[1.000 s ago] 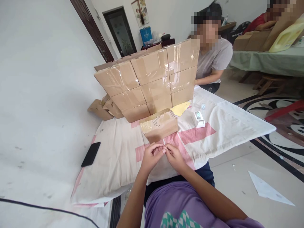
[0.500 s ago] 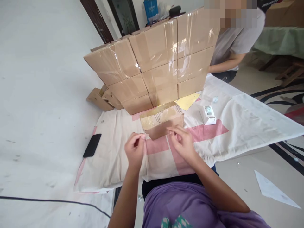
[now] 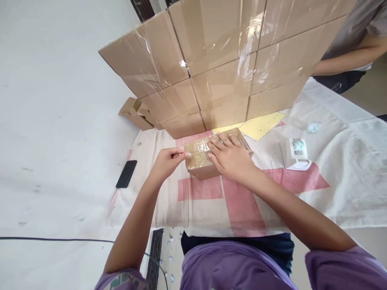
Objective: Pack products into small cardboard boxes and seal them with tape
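Pinching narrowly, the left hand [image 3: 165, 163] was at the left end of the box [image 3: 198, 162], anything held too small to tell; the right hand [image 3: 234, 162] lay spread flat on top. From the left fingertips [image 3: 181, 156], the box's long axis ran rightward, angling slightly away.

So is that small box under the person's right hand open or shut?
Shut, it appears: the small box has shiny tape across its top, with no opening showing.
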The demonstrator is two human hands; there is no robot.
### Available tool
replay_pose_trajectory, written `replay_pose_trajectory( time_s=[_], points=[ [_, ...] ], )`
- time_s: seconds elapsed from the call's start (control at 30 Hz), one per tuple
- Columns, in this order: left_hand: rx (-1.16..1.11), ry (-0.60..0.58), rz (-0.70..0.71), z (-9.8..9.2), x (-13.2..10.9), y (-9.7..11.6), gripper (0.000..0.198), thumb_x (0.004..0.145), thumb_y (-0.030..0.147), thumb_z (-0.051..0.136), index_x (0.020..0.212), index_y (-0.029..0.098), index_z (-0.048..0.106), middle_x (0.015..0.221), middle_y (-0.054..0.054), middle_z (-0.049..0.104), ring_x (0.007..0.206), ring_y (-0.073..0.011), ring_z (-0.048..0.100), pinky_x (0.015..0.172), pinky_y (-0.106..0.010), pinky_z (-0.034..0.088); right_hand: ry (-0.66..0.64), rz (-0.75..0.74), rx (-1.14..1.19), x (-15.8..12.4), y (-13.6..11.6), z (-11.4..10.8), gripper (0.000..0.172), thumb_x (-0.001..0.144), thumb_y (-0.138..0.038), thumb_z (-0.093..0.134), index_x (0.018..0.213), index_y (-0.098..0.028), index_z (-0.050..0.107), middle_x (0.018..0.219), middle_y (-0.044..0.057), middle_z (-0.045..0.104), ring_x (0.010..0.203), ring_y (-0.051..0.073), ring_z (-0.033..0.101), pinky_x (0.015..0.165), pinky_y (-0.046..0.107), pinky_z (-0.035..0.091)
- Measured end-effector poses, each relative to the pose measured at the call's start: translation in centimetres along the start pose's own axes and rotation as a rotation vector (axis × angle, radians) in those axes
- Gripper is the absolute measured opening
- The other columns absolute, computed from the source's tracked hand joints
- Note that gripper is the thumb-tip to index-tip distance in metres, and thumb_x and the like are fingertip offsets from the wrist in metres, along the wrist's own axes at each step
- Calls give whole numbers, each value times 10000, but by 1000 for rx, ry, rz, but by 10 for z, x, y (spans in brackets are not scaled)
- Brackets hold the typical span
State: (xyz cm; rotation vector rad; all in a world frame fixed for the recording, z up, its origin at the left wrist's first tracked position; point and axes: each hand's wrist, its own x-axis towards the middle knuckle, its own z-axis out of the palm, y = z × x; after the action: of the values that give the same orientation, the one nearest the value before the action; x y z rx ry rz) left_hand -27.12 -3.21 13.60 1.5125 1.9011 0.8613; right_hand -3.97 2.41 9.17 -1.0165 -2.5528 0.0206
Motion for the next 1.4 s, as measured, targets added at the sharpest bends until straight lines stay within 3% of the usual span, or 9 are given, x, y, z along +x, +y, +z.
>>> replay_pose_trajectory(
  time_s=[0.2, 0.37, 0.6, 0.77, 0.9, 1.0, 1.13, 1.3, 1.4],
  points=[
    [112, -178, -35, -7, 19, 13, 299, 751, 490, 720, 730, 196, 771, 656, -16, 610, 628, -151, 478, 574, -290, 317, 36, 2, 41, -1, 3, 2, 504, 1088, -317, 344, 1464, -73, 575, 1536, 156, 545, 1464, 385, 456, 1154, 596, 359],
    [193, -241, 10, -8, 30, 21, 283, 752, 484, 707, 712, 210, 764, 621, 3, 560, 600, -147, 454, 568, -290, 312, 98, 5, 87, -1, 4, 11, 489, 1085, -318, 355, 1433, -85, 607, 1527, 154, 558, 1464, 392, 454, 1163, 612, 335],
    [452, -110, 48, 2, 25, 19, 235, 799, 445, 673, 744, 240, 772, 612, 6, 568, 603, -169, 487, 574, -304, 309, 116, 6, 80, -3, 3, 11, 475, 1079, -324, 371, 1414, -97, 620, 1514, 147, 579, 1442, 376, 479, 1173, 587, 320],
    [640, -47, 7, 6, 18, 27, 218, 832, 449, 672, 898, 256, 749, 808, -25, 675, 745, -225, 602, 626, -316, 343, 97, 10, 89, -4, 2, 11, 483, 1084, -321, 358, 1425, -87, 607, 1519, 154, 571, 1445, 373, 476, 1174, 597, 319],
    [747, -20, -68, 2, 24, 28, 569, 762, 562, 747, 1225, 259, 617, 984, -56, 698, 845, -275, 649, 650, -317, 359, 95, 12, 94, -6, 1, 10, 487, 1083, -320, 361, 1429, -78, 603, 1527, 156, 562, 1454, 379, 463, 1164, 598, 334],
    [657, -67, -107, -1, 33, 20, 565, 770, 590, 718, 1214, 257, 608, 975, -42, 697, 855, -268, 660, 684, -323, 398, 102, 13, 99, -7, 1, 10, 486, 1082, -324, 363, 1422, -79, 609, 1517, 163, 570, 1441, 386, 476, 1153, 606, 343],
    [370, -74, -128, 4, 37, 7, 555, 764, 592, 697, 1166, 213, 649, 933, -48, 700, 911, -263, 669, 795, -345, 469, 87, 23, 90, -7, 1, 8, 490, 1085, -323, 358, 1424, -69, 605, 1512, 160, 578, 1440, 385, 475, 1166, 594, 328],
    [-14, -210, -186, 19, 24, -5, 686, 818, 630, 677, 1386, 282, 516, 1376, -94, 622, 1140, -284, 645, 753, -315, 529, 123, 29, 88, -7, 1, 9, 467, 1079, -329, 386, 1387, -79, 631, 1484, 149, 608, 1413, 381, 491, 1161, 580, 315],
    [-181, -201, -187, 28, 19, -15, 687, 861, 581, 665, 1452, 323, 426, 1479, -82, 554, 1263, -282, 603, 787, -295, 551, 157, 17, 87, -7, 2, 11, 432, 1077, -328, 393, 1270, -84, 693, 1419, 153, 658, 1332, 360, 547, 1119, 540, 343]
  ],
)
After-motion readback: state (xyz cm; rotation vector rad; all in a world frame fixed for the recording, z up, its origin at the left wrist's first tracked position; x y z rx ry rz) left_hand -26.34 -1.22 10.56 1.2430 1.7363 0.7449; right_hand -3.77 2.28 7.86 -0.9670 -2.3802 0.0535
